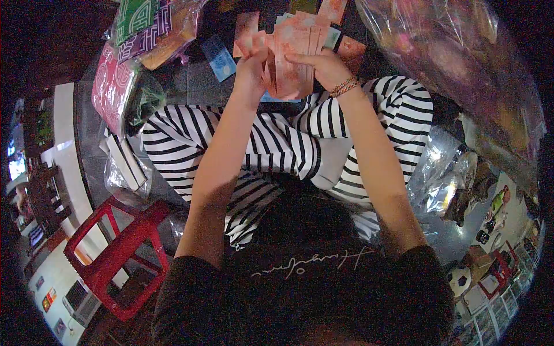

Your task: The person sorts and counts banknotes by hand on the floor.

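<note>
Between my two hands is a fanned bundle of reddish-orange banknotes [295,52], above my crossed legs in striped trousers. My left hand [253,68] closes round the bundle's left edge. On the other side, my right hand [328,68] grips the notes, its thumb laid across their face; a braided bracelet is on that wrist. A blue note [219,57] lies on the dark floor left of my hands. More reddish notes [353,53] lie to the right and behind the bundle. Part of another blue note shows just beneath it.
Plastic-wrapped patterned packs [115,86] stand at the upper left. Large clear bags with pinkish contents [450,57] fill the upper right. A red plastic stool [118,259] lies at the lower left. Crumpled clear plastic [441,173] is beside my right knee; a football [459,280] sits farther off.
</note>
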A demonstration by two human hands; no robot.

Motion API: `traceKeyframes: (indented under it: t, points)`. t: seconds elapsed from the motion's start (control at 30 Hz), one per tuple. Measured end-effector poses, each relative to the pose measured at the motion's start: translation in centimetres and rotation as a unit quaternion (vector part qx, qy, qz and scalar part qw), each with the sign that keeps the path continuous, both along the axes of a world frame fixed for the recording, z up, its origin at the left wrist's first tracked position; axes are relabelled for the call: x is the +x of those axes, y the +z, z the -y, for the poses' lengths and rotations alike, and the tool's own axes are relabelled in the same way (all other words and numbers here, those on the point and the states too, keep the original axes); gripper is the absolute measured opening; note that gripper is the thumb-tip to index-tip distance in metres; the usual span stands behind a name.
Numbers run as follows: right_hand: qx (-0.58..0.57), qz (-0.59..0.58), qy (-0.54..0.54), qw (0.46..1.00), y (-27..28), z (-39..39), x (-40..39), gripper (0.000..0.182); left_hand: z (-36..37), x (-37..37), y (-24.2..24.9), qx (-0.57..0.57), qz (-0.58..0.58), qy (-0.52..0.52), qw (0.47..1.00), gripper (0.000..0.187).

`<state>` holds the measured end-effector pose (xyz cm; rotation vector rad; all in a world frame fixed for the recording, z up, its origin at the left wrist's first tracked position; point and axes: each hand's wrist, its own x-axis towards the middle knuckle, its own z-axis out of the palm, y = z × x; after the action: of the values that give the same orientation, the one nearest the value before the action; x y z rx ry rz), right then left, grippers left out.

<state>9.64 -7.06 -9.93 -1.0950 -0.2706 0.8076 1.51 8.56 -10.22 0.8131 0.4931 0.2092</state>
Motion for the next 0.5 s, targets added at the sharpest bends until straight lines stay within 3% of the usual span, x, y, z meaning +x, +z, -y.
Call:
traceKeyframes:
  t: [0.23,0.3,0.37,0.4,0.47,0.5]
  points:
    - [-0.001,-0.003,-0.010,1.000,0.4,-0.1,-0.1,0.036,0.7,0.0,2.0,-0.065,0.022,-0.052,0.996,0.018]
    - [-0.066,0.021,-0.010,0.998,-0.6,0.0,0.4,0.036,0.3,-0.1,1.7,-0.074,0.036,-0.070,0.994,0.018]
    - [-0.074,0.012,-0.018,0.997,-0.7,0.2,0.5,0.035,-1.1,0.4,-0.9,-0.214,0.202,-0.171,0.940,0.028]
    - [-0.081,0.003,-0.025,0.996,-0.6,0.2,0.4,0.034,-0.3,0.6,0.5,-0.214,0.202,-0.171,0.940,0.028]
    - [-0.045,-0.017,-0.033,0.998,-0.3,0.2,0.3,0.033,1.6,0.7,2.7,-0.135,0.076,0.017,0.988,0.035]
    - [-0.009,-0.037,-0.040,0.998,-0.1,0.2,0.3,0.032,1.7,0.5,2.8,-0.136,0.076,0.017,0.988,0.035]
